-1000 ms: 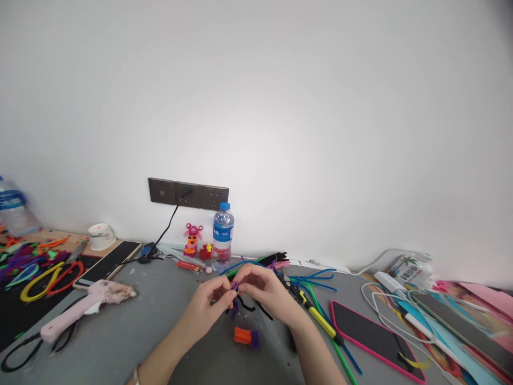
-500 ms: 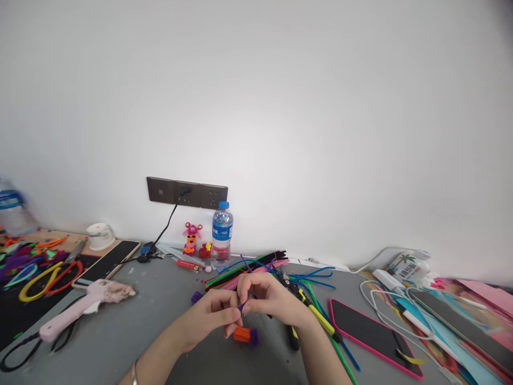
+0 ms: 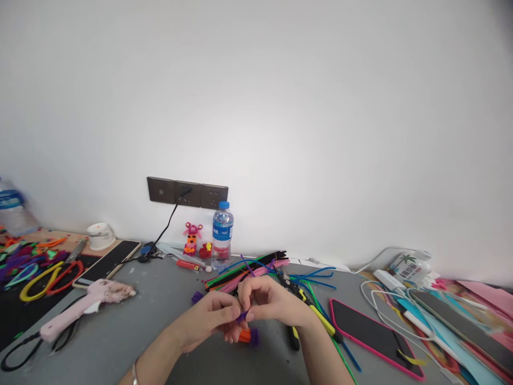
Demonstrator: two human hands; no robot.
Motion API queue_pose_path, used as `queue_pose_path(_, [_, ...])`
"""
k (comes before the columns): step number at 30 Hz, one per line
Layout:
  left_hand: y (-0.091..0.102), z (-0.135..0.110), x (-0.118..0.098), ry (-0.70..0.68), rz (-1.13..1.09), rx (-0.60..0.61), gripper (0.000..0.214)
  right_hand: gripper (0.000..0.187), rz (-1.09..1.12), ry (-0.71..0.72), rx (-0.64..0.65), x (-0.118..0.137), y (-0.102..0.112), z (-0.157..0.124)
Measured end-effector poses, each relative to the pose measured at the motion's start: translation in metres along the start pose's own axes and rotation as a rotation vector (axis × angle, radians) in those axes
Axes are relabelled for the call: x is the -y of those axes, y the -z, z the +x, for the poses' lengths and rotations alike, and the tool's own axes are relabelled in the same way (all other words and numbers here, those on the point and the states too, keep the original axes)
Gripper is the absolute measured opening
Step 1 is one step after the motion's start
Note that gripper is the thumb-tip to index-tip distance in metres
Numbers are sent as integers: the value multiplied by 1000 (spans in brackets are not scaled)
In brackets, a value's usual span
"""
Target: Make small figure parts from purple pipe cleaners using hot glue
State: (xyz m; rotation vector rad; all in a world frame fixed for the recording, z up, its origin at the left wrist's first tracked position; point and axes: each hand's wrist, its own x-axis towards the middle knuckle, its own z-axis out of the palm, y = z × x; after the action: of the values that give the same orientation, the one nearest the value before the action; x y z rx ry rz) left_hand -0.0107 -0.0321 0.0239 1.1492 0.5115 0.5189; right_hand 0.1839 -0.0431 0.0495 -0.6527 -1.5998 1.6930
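Between my fingertips is a short purple pipe cleaner piece [image 3: 242, 316], pinched from both sides. My left hand [image 3: 212, 315] has its thumb and fingers closed on one end, and my right hand [image 3: 266, 302] pinches the other. Just below the fingers an orange and purple pipe cleaner piece [image 3: 254, 337] lies on the grey table, partly covered by my left hand. Beyond that hand shows a purple fuzzy piece [image 3: 196, 297]. Behind my hands lies a bundle of pipe cleaners [image 3: 260, 270] in several colours.
Yellow-black pliers [image 3: 316, 315] and a pink-edged phone [image 3: 372, 337] are to the right. A water bottle [image 3: 222, 235] stands at the back beside a small pipe cleaner figure [image 3: 191, 240]. At the left are a pink glue gun [image 3: 80, 310], scissors [image 3: 60, 278] and another phone [image 3: 108, 262].
The purple piece shows more between my fingertips, and my hands have shifted slightly. My left fingers now cover more of the orange piece. Everything else lies as before.
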Motion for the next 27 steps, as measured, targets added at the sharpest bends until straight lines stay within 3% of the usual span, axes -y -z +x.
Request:
queue_pose_path(5, [1, 2, 2, -21, 8, -13, 38, 20, -17, -11, -1, 0, -1, -1])
queue_pose_path(11, [-1, 2, 3, -10, 23, 35, 39, 22, 28, -72, 83, -3, 0, -1])
queue_pose_path(19, [0, 2, -3, -142, 225, -66, 33, 21, -14, -44, 12, -6, 4, -2])
queue_pose_path(22, [1, 0, -4, -259, 362, -120, 26, 20, -19, -19, -19, -5, 3, -2])
queue_pose_path(27, [5, 2, 1, -632, 702, -223, 14, 20, -17, 8, -31, -4, 1, 0])
